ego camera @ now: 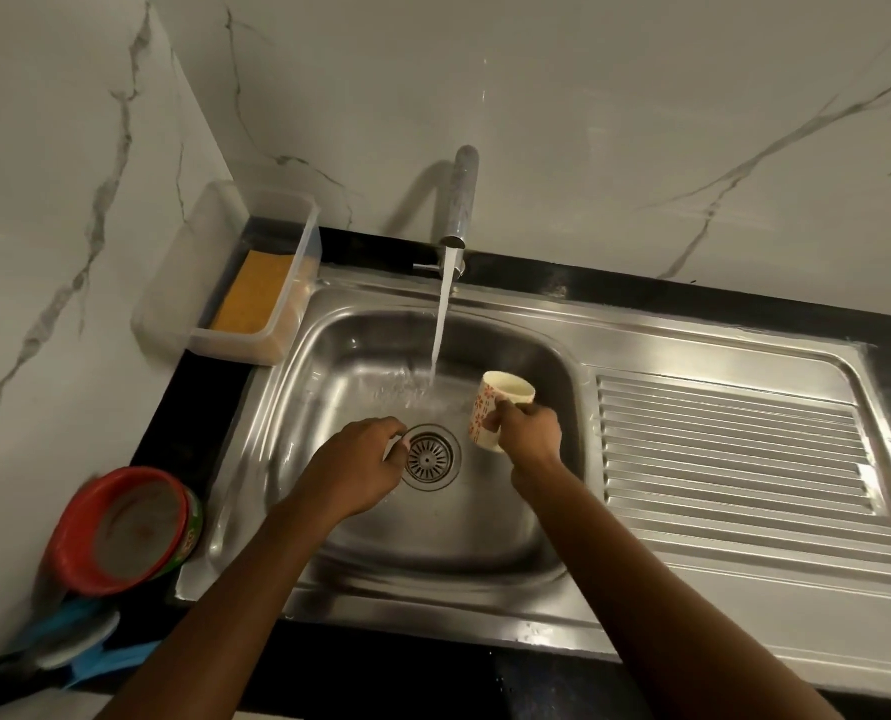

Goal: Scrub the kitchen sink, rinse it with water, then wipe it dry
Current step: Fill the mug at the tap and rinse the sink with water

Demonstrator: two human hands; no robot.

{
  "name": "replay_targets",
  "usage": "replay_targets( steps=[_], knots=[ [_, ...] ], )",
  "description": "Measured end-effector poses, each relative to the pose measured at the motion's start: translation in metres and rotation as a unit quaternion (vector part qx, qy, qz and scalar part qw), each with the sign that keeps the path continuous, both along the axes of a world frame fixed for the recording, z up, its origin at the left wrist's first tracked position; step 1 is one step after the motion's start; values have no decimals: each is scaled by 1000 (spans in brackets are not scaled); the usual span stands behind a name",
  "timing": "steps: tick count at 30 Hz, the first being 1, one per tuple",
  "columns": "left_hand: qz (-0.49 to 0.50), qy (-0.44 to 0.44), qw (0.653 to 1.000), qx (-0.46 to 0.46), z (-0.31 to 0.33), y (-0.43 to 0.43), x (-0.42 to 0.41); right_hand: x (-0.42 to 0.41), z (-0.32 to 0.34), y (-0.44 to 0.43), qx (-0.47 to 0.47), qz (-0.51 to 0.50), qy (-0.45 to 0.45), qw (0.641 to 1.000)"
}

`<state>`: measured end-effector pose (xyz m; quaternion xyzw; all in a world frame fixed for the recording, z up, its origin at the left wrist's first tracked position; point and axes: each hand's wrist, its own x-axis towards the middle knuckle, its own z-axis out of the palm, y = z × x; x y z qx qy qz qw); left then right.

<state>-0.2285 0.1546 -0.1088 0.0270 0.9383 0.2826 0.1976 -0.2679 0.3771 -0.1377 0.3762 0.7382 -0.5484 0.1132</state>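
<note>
The right hand (529,433) grasps the wet, probably slippery, breakable cup (503,402) round its side; whether the left hand (360,465) holds anything, I cannot tell.

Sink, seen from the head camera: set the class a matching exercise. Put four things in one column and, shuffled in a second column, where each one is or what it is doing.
Column one:
1 cup
2 sponge
3 tap
4 red tub

Column two:
A in the clear box
B left of the sink
C held by the right hand
D pouring water into the sink

Pairs: 1-C, 2-A, 3-D, 4-B
</note>
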Motion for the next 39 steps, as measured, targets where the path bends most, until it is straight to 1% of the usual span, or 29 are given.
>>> replay_targets(
  steps=[3, 5, 7, 10, 12, 14, 18, 22, 27, 29, 31, 33, 36, 38, 39],
  knots=[
    [-3, 5, 1000, 1, 0, 2, -2, 21, -2, -10, -16, 2, -15, 1000],
    [-5, 7, 1000, 1, 0, 4, -2, 25, -3, -16, -46, 3, -24, 999],
    [-7, 7, 1000, 2, 1, 6, -3, 23, 0, -17, -87, -19, -27, 996],
    [-13, 6, 1000, 1, 1, 10, -3, 19, 6, -13, -136, -86, -3, 987],
    [-16, 2, 1000, 1, -1, 12, -2, 21, 9, -12, -165, -155, 10, 974],
    [-16, 2, 1000, 1, -4, 13, 0, 28, 15, -14, -193, -210, 0, 959],
    [-12, 1, 1000, 3, -10, 10, 3, 61, 24, -31, -214, -250, -43, 943],
    [-14, 1, 1000, -5, -9, 7, 4, 73, 20, -41, -272, -230, -64, 932],
    [-3, 3, 1000, 0, -5, 1, 7, 56, 28, -26, -246, -188, -27, 951],
    [3, -2, 1000, 3, -5, -1, 10, 47, 33, -15, -250, -190, -6, 949],
    [8, -4, 1000, 8, -6, -1, 14, 40, 34, -4, -267, -223, 8, 937],
    [13, -7, 1000, 9, -7, -1, 18, 42, 31, 2, -289, -264, 1, 920],
    [17, -13, 1000, 4, -10, -1, 24, 66, 25, 0, -342, -291, -14, 893],
    [23, -17, 1000, 2, -11, -1, 26, 84, 19, -4, -368, -283, -37, 885],
    [27, -20, 999, 4, -11, -1, 26, 89, 17, -6, -373, -264, -51, 888]
  ],
)
